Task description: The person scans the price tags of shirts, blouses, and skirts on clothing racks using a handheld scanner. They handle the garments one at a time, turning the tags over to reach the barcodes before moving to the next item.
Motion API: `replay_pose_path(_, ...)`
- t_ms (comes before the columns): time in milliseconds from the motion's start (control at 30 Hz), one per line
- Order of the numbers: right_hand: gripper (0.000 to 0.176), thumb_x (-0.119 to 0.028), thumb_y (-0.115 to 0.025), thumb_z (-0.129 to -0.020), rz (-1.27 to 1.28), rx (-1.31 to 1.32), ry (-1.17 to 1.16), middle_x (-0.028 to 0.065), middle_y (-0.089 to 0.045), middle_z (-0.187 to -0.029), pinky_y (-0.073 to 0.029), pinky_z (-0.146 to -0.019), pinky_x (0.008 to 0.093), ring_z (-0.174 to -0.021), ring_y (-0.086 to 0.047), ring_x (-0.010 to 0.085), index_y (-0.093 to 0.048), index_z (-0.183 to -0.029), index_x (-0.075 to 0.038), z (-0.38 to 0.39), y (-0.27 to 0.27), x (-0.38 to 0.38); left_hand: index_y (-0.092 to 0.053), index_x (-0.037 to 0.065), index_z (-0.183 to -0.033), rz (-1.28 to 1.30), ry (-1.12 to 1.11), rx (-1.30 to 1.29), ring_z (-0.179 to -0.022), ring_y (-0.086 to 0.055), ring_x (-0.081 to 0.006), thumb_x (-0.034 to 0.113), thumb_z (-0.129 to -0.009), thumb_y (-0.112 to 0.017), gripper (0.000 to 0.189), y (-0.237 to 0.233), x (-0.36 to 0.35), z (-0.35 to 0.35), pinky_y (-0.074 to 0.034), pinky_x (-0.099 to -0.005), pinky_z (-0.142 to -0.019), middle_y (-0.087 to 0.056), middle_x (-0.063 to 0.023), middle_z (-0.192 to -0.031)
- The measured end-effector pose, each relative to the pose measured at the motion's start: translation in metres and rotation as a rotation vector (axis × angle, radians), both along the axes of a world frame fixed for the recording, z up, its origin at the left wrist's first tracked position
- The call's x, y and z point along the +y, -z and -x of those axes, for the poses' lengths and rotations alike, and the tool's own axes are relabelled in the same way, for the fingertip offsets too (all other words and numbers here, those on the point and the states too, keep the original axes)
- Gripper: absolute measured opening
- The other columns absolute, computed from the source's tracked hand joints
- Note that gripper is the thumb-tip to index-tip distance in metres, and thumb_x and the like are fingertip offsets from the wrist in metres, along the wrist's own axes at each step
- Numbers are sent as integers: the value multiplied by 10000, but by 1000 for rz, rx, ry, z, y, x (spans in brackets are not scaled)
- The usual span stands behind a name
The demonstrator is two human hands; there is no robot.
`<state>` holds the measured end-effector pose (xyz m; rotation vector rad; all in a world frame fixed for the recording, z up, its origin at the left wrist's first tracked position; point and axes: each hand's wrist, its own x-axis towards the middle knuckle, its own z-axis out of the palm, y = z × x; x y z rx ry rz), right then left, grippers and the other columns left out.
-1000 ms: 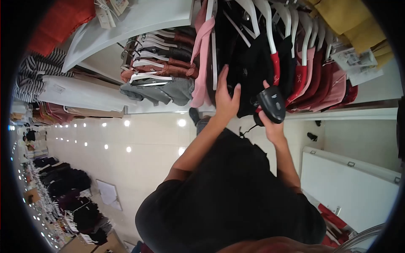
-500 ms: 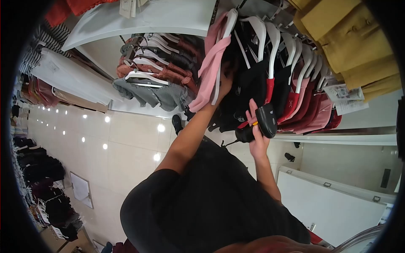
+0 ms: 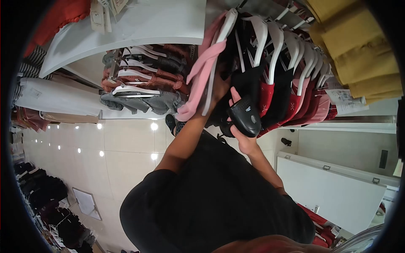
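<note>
My right hand is wrapped round a black handheld barcode scanner, with a cord or strap hanging below it. Just left of the scanner, my left hand reaches in between a pink garment on a white hanger and the black garments. Its fingers are in shadow and partly hidden, so what they grip does not show. The pink garment hangs against my left wrist. Red garments on white hangers hang right behind the scanner.
Striped grey and rust tops hang to the left under a white shelf. Mustard garments hang at upper right. A white cabinet panel stands at lower right. Glossy tiles cover the floor.
My right hand has brought the scanner leftward, closer to my left hand, and turned its top face more into view. My left hand stays among the garments. The camera view has shifted slightly.
</note>
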<state>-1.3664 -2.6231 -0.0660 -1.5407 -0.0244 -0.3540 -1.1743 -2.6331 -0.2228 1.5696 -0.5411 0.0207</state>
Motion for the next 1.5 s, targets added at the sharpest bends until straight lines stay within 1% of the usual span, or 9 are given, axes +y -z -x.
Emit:
replay_pose_path(333, 594, -246, -656, -856, 150, 89, 281, 219, -207, -1575, -293, -1115, 343, -1327, -403, 200, -457, -1337, 41, -22, -5, -12, -523, 1, -1244, 140, 123, 216, -1030, -607, -267, 22, -810, -616, 444, -14, 15, -2, -476, -350, -905, -611, -137, -1099)
replay_pose_path(367, 700, 83, -546, -806, 171, 33, 220, 118, -275, -1559, -284, -1118, 344, -1334, -392, 200, -305, -1460, 22, -20, -1, -20, -532, 4, -1238, 154, 148, 253, -1026, -608, -259, 36, -829, -610, 418, -14, 18, -3, -475, -345, -903, -618, -134, -1092)
replay_pose_path(567, 593, 59, -580, -782, 75, 240, 287, 171, -296, -1545, -353, -1068, 371, -1236, -474, 226, -435, -1356, 31, -4, 11, -38, -576, 18, -1212, 210, 268, 449, -1003, -614, -216, 104, -925, -577, 299, -19, 39, -6, -468, -323, -892, -654, -122, -1061)
replay_pose_path(700, 454, 5, -644, -739, 509, -20, 223, 229, -350, -1499, -313, -1095, 439, -1350, -395, 367, -556, -1183, 32, -23, -4, -46, -459, 116, -827, 867, 995, 1432, -488, -331, -106, 258, -949, -405, 195, -66, 56, -4, -276, -254, -463, -376, 8, -646)
replay_pose_path(833, 378, -23, -670, -717, 596, -66, 185, 256, -396, -1458, -287, -1108, 476, -1389, -316, 454, -595, -1083, 36, -22, -9, -48, -463, 107, -857, 1044, 1308, 1638, -482, -327, -96, 307, -943, -411, 223, -65, 57, -7, -263, -260, -456, -348, 7, -629)
replay_pose_path(1000, 366, -15, -666, -708, 536, -68, 116, 255, -459, -1406, -312, -1099, 454, -1399, -317, 416, -604, -1065, 38, -22, -6, -50, -441, 94, -909, 1070, 1424, 1571, -485, -327, -100, 318, -943, -412, 228, -67, 60, -9, -267, -258, -457, -354, 5, -641)
replay_pose_path(1133, 392, 1, -672, -696, 505, -83, 125, 262, -457, -1402, -331, -1089, 437, -1390, -345, 392, -606, -1078, 54, -22, -8, -48, -499, 75, -946, 978, 1277, 1427, -572, -446, -115, 251, -937, -481, 178, -80, 62, -3, -374, -268, -521, -448, -1, -700)
replay_pose_path(1200, 412, 7, -672, -695, 499, -65, 126, 262, -464, -1393, -327, -1094, 436, -1384, -356, 388, -602, -1098, 60, -21, -8, -48, -545, 61, -922, 415, 665, 835, -709, -556, -102, 160, -929, -551, 99, -81, 57, 6, -439, -255, -650, -582, -20, -810)
replay_pose_path(1500, 492, 59, -682, -680, 469, -111, 135, 247, -514, -1339, -370, -1077, 420, -1333, -431, 368, -585, -1163, 68, -19, -3, -52, -553, 62, -884, 452, 609, 643, -846, -611, -89, 58, -897, -626, 75, -77, 69, 17, -466, -248, -786, -665, -59, -941)
